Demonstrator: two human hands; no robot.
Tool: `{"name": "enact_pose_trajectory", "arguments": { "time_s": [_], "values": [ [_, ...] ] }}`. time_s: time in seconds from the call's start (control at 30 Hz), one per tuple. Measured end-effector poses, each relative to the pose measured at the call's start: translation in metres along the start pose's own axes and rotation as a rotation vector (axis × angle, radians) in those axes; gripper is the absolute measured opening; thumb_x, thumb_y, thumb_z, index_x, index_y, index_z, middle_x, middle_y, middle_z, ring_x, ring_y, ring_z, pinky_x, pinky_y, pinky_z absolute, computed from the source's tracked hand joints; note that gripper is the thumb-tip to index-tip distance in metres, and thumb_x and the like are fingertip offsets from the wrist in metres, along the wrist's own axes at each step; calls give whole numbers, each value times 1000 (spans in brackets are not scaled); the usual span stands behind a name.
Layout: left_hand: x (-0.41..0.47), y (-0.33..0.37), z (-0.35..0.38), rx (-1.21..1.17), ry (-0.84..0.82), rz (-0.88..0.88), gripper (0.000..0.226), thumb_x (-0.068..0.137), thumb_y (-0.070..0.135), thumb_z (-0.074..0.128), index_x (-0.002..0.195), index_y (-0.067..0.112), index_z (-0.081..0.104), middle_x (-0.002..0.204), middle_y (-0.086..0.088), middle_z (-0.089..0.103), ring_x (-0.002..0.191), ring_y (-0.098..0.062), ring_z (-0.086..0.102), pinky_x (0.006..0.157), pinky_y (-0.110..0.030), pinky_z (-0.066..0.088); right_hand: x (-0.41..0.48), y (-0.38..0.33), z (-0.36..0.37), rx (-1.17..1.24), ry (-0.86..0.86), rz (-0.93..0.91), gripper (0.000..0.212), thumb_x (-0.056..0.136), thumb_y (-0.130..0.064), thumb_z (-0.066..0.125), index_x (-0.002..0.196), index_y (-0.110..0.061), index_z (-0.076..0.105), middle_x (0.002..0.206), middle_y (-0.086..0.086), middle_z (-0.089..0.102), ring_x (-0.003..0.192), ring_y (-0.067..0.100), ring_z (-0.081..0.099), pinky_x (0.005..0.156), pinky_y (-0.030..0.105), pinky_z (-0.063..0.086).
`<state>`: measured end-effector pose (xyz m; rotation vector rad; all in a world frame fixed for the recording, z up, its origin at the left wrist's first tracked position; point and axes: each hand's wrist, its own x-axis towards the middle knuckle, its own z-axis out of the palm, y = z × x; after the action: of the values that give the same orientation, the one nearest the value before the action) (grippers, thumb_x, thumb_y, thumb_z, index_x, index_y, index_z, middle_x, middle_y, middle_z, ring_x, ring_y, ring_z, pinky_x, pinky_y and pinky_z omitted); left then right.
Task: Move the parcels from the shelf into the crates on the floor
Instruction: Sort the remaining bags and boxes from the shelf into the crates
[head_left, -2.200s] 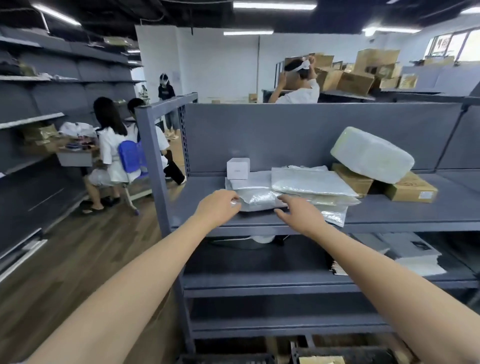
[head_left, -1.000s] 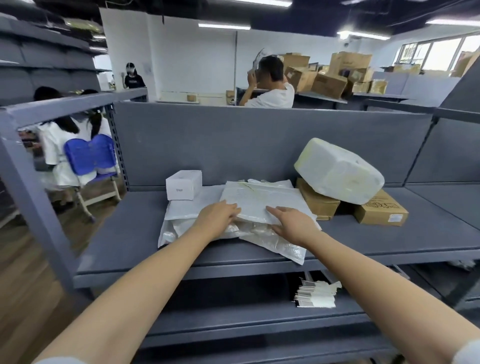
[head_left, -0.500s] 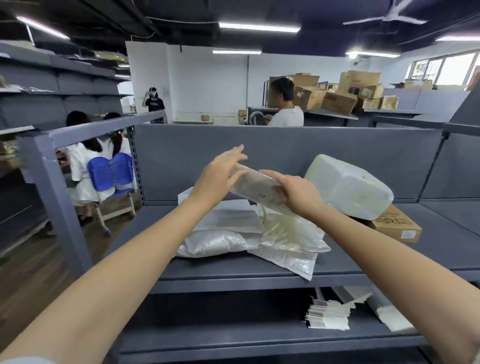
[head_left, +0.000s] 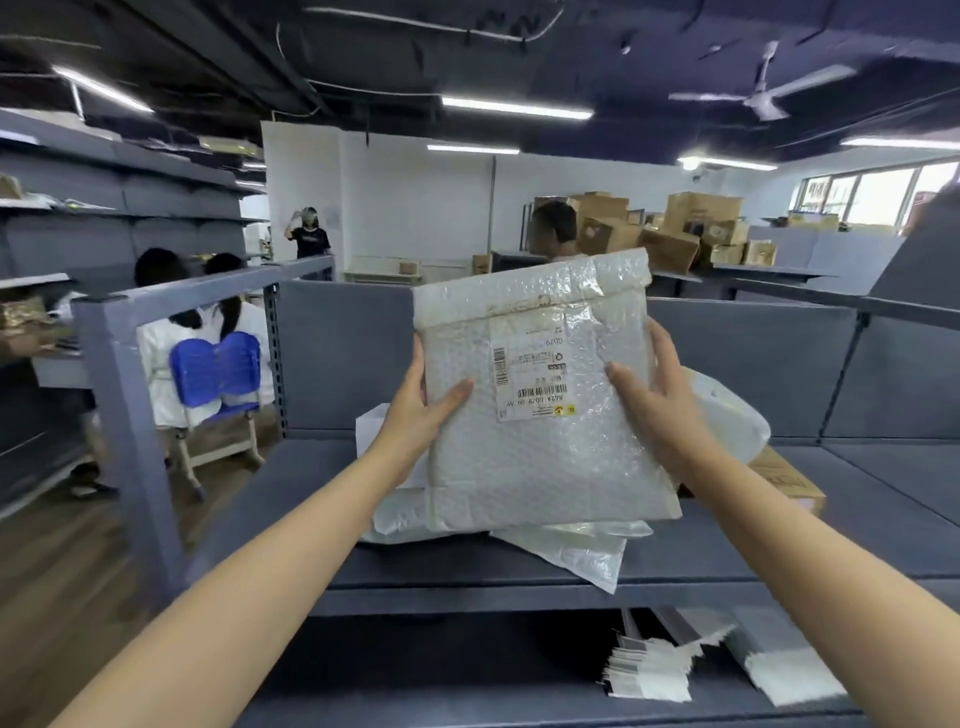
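Half a second earlier the mailer (head_left: 540, 457) had been tilted edge-on just above the pile; by this frame it stood upright, lifted clear and facing the camera.

Head view: the mailer was a squarish envelope of translucent white bubble wrap, its top flap folded over and taped, with a white paper label (head_left: 535, 379) printed with barcodes on the front. The left hand (head_left: 415, 415) gripped its left edge, thumb pressed on the front and fingers curled behind. The right hand (head_left: 660, 400) clamped the right edge the same way, thumb on the front and fingers wrapped round the rim. The mailer hung above the grey metal shelf (head_left: 467, 571), in front of the back panel. Beneath it lay flat, crinkled plastic bags (head_left: 571, 556), one corner drooping over the shelf's front lip. Behind the right hand sat a rounded white wrapped bundle (head_left: 727, 415) resting on a brown carton (head_left: 784, 478).
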<state>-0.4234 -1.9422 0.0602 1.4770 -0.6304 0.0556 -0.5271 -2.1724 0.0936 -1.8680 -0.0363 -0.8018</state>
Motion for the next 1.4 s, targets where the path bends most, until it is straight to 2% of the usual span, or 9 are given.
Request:
{"name": "enact_pose_trajectory", "arguments": {
  "time_s": [0.23,0.37,0.53,0.77,0.9,1.03,1.17,1.3,1.4],
  "values": [
    [-13,-2,-13,257,-7,80,84,87,25,65,151,31,11,148,5,38,131,-12,41,109,-36,35,-24,11,12,-154,43,-10,62,85,-14,66,136,-8,31,120,-7,45,115,16,47,103,31,39],
    [-14,4,-29,303,-29,70,83,87,23,66,151,32,14,145,7,42,127,-9,45,104,-32,39,-21,7,12,-711,135,-152,75,78,-40,72,131,0,39,149,18,28,140,32,21,114,36,18],
    [-14,17,-41,401,-107,76,84,87,19,65,149,36,12,144,20,31,128,-2,37,102,-23,34,-17,-1,20,-769,173,-194,89,79,-48,68,144,-6,27,156,17,12,145,33,9,118,43,15],
    [-10,25,-32,841,-537,41,99,78,27,76,144,51,6,142,24,35,127,2,37,98,-17,31,-8,-15,35,-764,-479,-560,71,81,-30,72,142,-30,35,157,7,14,144,25,18,113,35,23],
    [-7,25,-25,953,-477,67,101,68,34,82,146,42,18,131,-1,55,117,-15,50,91,-24,37,-3,-22,43,-899,-605,-513,49,83,-30,69,130,-32,52,128,-4,58,113,18,55,93,33,44],
    [-6,24,-27,1120,-361,140,87,66,44,80,139,37,33,123,-6,58,121,-22,48,96,-35,39,-8,-11,44,-682,-539,-388,46,83,-22,71,125,-35,59,119,-10,66,108,13,61,94,31,46],
    [-11,13,-25,1305,3,522,95,67,50,76,145,19,33,139,-10,46,136,-30,31,118,-46,-2,-18,11,43,-397,-337,-271,45,83,-12,70,123,-29,61,124,-12,62,118,3,55,100,12,38],
    [-35,-16,-23,1109,380,266,110,73,50,71,150,27,-5,155,-15,-23,142,-34,-21,109,-46,-20,-35,31,40,-100,-157,-132,41,85,-8,67,120,-30,61,120,-12,62,106,-11,55,96,11,42],
    [-53,-44,-21,622,357,-205,113,76,52,69,147,33,-16,154,-10,-27,144,-28,-17,115,-47,-3,-44,36,37,56,-59,-108,40,86,-6,65,121,-27,60,120,-12,63,112,-1,57,101,23,44]
  ]
}}
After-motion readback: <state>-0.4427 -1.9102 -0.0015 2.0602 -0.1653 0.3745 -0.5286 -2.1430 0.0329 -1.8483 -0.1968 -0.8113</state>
